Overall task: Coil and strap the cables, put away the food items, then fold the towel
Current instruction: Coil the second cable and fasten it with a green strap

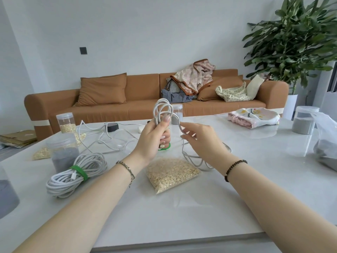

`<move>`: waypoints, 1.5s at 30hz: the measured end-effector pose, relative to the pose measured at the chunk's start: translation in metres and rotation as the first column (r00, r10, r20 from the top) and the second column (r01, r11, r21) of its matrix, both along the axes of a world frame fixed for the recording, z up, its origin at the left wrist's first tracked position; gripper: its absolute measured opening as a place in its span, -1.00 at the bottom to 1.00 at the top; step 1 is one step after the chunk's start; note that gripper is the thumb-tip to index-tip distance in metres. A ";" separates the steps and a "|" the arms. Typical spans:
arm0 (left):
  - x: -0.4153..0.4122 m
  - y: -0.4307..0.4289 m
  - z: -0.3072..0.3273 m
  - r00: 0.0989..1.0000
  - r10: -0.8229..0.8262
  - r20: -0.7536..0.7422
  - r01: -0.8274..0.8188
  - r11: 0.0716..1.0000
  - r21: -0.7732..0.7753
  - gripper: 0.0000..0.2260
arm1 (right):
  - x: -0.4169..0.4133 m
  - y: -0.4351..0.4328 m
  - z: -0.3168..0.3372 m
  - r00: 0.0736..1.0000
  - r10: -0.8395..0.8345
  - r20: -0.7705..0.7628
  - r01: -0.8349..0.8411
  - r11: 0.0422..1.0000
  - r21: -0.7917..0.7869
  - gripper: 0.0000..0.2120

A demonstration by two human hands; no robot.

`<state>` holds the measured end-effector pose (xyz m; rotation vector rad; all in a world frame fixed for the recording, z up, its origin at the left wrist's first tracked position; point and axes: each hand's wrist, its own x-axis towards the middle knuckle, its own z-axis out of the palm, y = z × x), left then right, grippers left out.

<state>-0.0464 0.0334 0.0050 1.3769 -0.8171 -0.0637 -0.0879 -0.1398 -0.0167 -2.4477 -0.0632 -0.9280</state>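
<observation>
**A:** So why's the left hand [155, 137] holding the cable [162, 109] up off the table [209, 207]?

**B:** Probably to bunch the loops. Its fingers [165, 138] are curled tight round them. The right hand [200, 139] pinches the loose run just beside it, I'd guess to feed the next loop. The slack drops beside the bag of oats [171, 173]. Another coil [76, 173] is already strapped, near left.

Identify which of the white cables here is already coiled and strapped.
The coiled cable at the table's near left, bound by a green strap. The held cable in the left hand is only part-looped; the loose cable behind lies unstrapped.
</observation>
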 end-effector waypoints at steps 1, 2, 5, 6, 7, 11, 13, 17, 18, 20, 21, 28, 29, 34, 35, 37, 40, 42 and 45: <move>0.000 0.000 0.000 1.000 -0.014 -0.028 0.014 1.000 -0.008 -0.64 | 0.000 0.000 0.000 0.999 -0.009 0.042 0.007 0.999 0.040 -0.75; 0.000 -0.001 0.000 0.998 -0.026 -0.057 0.024 0.999 -0.021 -0.64 | -0.001 -0.001 0.001 0.997 -0.021 0.071 0.016 0.997 0.079 -0.84; 0.006 0.000 -0.001 0.992 -0.013 -0.123 0.007 0.999 -0.049 -0.63 | -0.004 -0.001 0.006 0.995 -0.016 0.102 -0.011 0.964 0.265 -0.88; 0.008 0.001 -0.002 0.990 -0.007 -0.139 0.001 0.999 -0.037 -0.63 | -0.005 0.002 0.008 0.993 0.021 0.117 -0.062 0.931 0.360 -0.87; 0.009 0.001 -0.003 0.989 -0.007 -0.149 0.006 1.000 -0.009 -0.62 | -0.007 0.005 0.010 0.987 0.066 0.144 -0.125 0.882 0.455 -0.88; 0.007 -0.005 -0.010 0.984 -0.061 -0.169 0.083 0.988 0.130 -0.64 | -0.014 0.016 0.016 0.953 0.188 0.237 -0.298 0.720 0.627 -0.94; 0.004 -0.007 -0.012 0.986 -0.080 -0.148 0.101 0.985 0.142 -0.65 | -0.014 0.019 0.015 0.955 0.207 0.214 -0.296 0.722 0.626 -0.91; 0.004 -0.005 -0.009 0.986 -0.075 -0.147 0.086 0.994 0.067 -0.57 | -0.011 0.018 0.012 0.976 0.141 0.165 -0.213 0.770 0.602 -0.88; 0.005 -0.005 -0.008 0.984 -0.075 -0.159 0.083 0.996 0.040 -0.50 | -0.010 0.017 0.011 0.981 0.114 0.159 -0.188 0.772 0.607 -0.89; 0.006 -0.005 -0.007 0.979 -0.075 -0.188 0.076 0.997 0.001 -0.42 | -0.008 0.015 0.011 0.987 0.062 0.149 -0.143 0.765 0.628 -0.90; 0.006 -0.005 -0.006 0.978 -0.072 -0.194 0.074 0.997 0.004 -0.43 | -0.006 0.014 0.011 0.989 0.040 0.142 -0.122 0.758 0.640 -0.90; 0.007 -0.003 -0.005 0.981 -0.109 -0.162 0.119 0.991 0.056 -0.44 | -0.007 0.013 0.010 0.992 0.027 0.126 -0.110 0.693 0.713 -0.88; 0.007 -0.003 -0.004 0.976 -0.134 -0.174 0.145 0.988 0.053 -0.41 | -0.008 0.013 0.011 0.991 0.028 0.128 -0.111 0.692 0.713 -0.88; 0.004 -0.002 -0.003 0.981 -0.111 -0.162 0.136 0.979 0.150 -0.49 | -0.010 0.014 0.011 0.990 0.013 0.140 -0.111 0.682 0.723 -0.88; 0.003 -0.002 -0.004 0.980 -0.104 -0.167 0.131 0.979 0.156 -0.51 | -0.010 0.014 0.011 0.990 0.017 0.143 -0.115 0.690 0.715 -0.88; 0.003 -0.002 -0.004 0.981 -0.081 -0.176 0.109 0.982 0.156 -0.54 | -0.011 0.015 0.011 0.990 0.031 0.136 -0.115 0.735 0.668 -0.89; 0.006 -0.001 -0.005 0.982 -0.044 -0.186 0.070 0.988 0.139 -0.57 | -0.012 0.018 0.008 0.991 0.015 0.130 -0.080 0.856 0.511 -0.89; 0.006 -0.002 -0.005 0.980 -0.045 -0.192 0.069 0.991 0.117 -0.59 | -0.013 0.021 0.006 0.988 0.007 0.153 -0.066 0.922 0.383 -0.90; 0.006 -0.003 -0.007 0.983 -0.037 -0.180 0.055 0.994 0.094 -0.63 | -0.015 0.025 0.004 0.985 0.057 0.161 -0.096 0.964 0.247 -0.92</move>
